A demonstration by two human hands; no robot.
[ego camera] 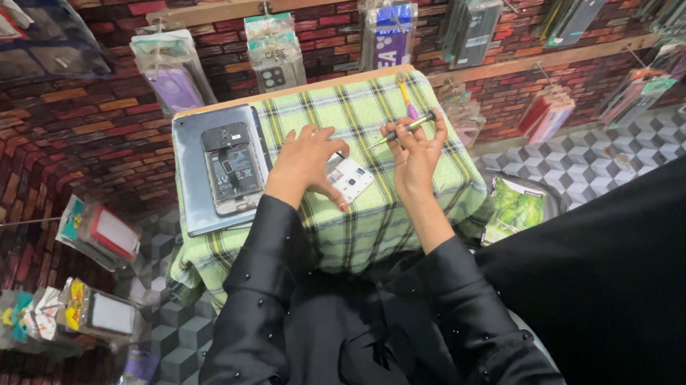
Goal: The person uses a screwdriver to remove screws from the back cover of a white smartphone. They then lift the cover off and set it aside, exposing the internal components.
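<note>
We see two hands, both in black sleeves. The right hand has its fingers curled shut around one thin screwdriver. The tool is long and shiny like metal. It lies almost flat above the cloth, its long way going side to side, with the thin tip pointing left toward the other hand. The left hand is spread open and flat, fingers pressing down on one small white part. That part is flat with square corners. Both sit on one green checked cloth, soft and covering a small table. To the left lies one grey mat, smooth and flat. On it rests one opened phone, long way pointing away from us. One more tool with a yellow and purple handle lies at the far edge.
</note>
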